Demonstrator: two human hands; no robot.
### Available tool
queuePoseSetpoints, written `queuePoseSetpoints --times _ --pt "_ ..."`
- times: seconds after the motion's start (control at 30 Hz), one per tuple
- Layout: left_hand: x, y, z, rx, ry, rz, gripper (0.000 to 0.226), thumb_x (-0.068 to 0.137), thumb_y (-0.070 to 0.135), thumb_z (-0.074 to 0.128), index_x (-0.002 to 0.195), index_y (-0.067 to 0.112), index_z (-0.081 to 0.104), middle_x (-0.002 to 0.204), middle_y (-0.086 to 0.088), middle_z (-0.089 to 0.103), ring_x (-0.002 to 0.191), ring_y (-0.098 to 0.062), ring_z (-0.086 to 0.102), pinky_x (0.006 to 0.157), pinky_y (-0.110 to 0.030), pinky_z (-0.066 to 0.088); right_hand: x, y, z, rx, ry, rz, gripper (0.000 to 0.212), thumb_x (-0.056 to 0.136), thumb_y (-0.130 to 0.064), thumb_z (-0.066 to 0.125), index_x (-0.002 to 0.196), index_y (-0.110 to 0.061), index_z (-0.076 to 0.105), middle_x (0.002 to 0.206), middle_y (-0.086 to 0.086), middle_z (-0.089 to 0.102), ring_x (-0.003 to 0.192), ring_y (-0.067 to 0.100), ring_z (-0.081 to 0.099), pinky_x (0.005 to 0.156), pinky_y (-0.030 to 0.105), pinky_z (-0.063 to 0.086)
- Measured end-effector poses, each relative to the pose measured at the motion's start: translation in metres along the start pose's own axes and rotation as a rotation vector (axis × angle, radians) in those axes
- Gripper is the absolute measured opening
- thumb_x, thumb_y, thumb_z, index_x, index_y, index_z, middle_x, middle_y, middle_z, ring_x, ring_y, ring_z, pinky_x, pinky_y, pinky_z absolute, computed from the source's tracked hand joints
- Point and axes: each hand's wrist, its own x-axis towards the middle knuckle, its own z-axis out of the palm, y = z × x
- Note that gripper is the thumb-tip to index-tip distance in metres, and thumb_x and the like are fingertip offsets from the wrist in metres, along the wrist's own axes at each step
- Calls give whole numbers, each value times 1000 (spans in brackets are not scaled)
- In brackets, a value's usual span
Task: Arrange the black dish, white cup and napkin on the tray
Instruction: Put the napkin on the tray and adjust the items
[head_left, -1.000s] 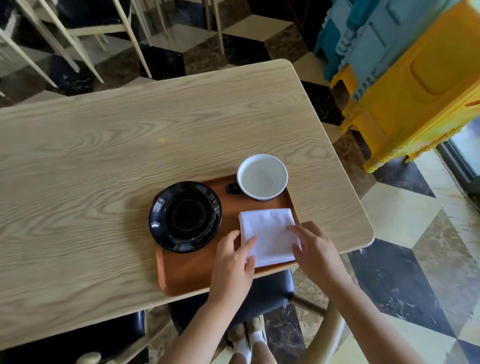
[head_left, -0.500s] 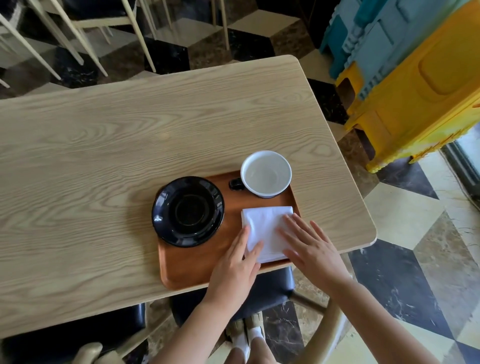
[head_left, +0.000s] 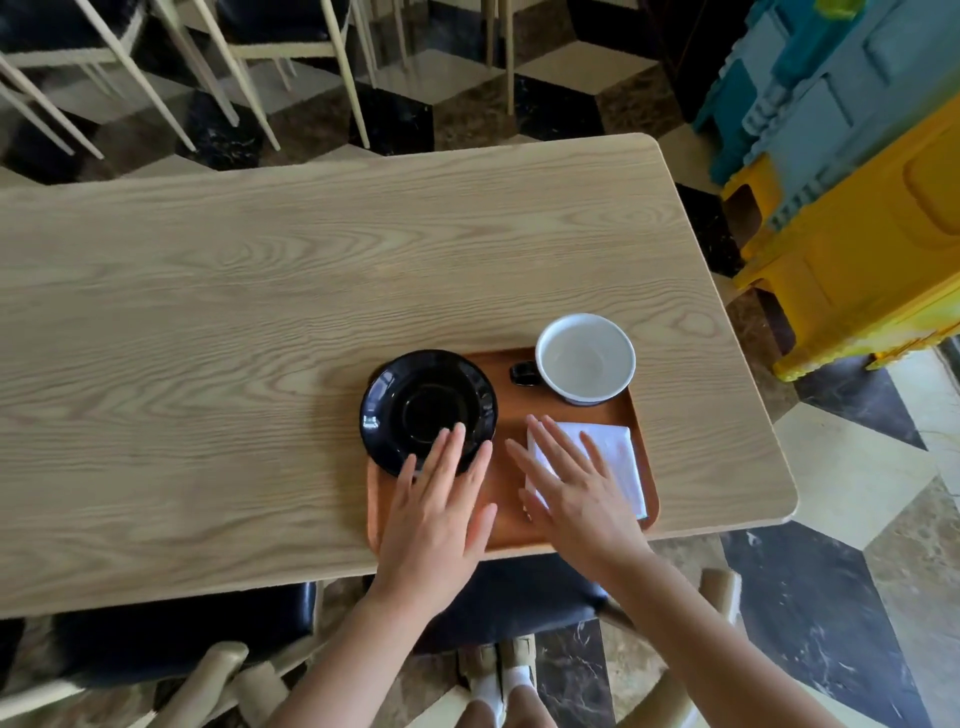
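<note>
A brown tray lies at the table's near right edge. On its left part rests the black dish, overhanging the tray's left rim. The white cup with a black handle stands at the tray's far right corner. A folded white napkin lies flat on the right side. My left hand is flat with fingers spread, its fingertips over the dish's near rim. My right hand is flat with fingers spread and covers the napkin's left half. Neither hand grips anything.
The wooden table stretches to the left and far side. Yellow and blue plastic crates stand on the floor to the right. Chair legs crowd the far side, and a dark chair seat sits under the near edge.
My left hand has left the napkin and moved left onto the dish's near rim. My right hand has slid further over the napkin. The camera has tilted, shifting the view.
</note>
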Motion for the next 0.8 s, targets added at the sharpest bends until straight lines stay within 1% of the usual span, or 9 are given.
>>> queuePoseSetpoints --times 0.07,0.13,0.27,0.37,0.43,0.5,0.53,0.7,0.8 --pt "-3 -19 -8 43 -31 -62 55 92 41 30 141 17 35 152 -14 27 140 -27 23 109 -53 27 15 -13 1 -25 -7 -48 51 78 -23 72 125 -15 57 138 14 51 128 31 46 97 55 43" --pt "-6 -37 -15 126 -65 -84 55 91 41 29 135 12 45 147 -17 36 137 -30 32 106 -54 32 28 -22 4 -23 18 -92 47 71 -19 75 116 -14 64 130 15 59 121 31 54 93 54 48" --pt "-10 -66 -23 224 -94 -91 50 90 38 31 117 9 62 132 -16 56 126 -29 48 102 -51 39 48 -31 10 -19 109 -159 26 64 -14 79 90 -12 74 103 13 73 99 28 68 84 43 56" --pt "-11 -73 -22 218 -55 -67 41 90 32 39 111 10 66 123 -15 63 121 -28 54 89 -45 50 52 -33 16 -19 144 -165 12 63 -9 78 73 -13 74 85 5 75 91 25 70 75 35 58" --pt "-11 -73 -20 196 -12 -66 29 87 25 56 107 9 68 119 -16 65 117 -29 56 83 -43 54 51 -34 19 -9 168 -155 11 65 -5 75 73 -12 73 84 5 75 93 25 69 73 34 57" --pt "-10 -72 -18 180 28 -87 25 79 19 70 102 9 71 115 -16 67 113 -29 59 81 -43 55 49 -34 21 -6 195 -156 11 69 -6 73 78 -12 74 88 4 76 96 25 69 76 34 57" --pt "-10 -72 -17 169 47 -99 25 75 17 74 99 9 72 112 -15 69 111 -29 61 80 -43 56 48 -33 21 -3 210 -163 12 69 -6 72 79 -12 74 89 4 76 97 25 69 76 34 57" --pt "-12 -62 -14 88 129 -158 19 69 14 80 87 8 75 100 -13 72 101 -29 66 77 -42 58 40 -28 23 7 231 -207 14 65 -9 78 78 -12 75 90 5 76 96 25 70 78 36 58" --pt "-19 -56 -11 63 138 -161 19 70 14 79 88 8 75 99 -12 73 101 -29 66 76 -42 58 31 -25 25 31 217 -205 18 63 -8 80 80 -11 75 91 7 76 96 26 70 80 38 57"
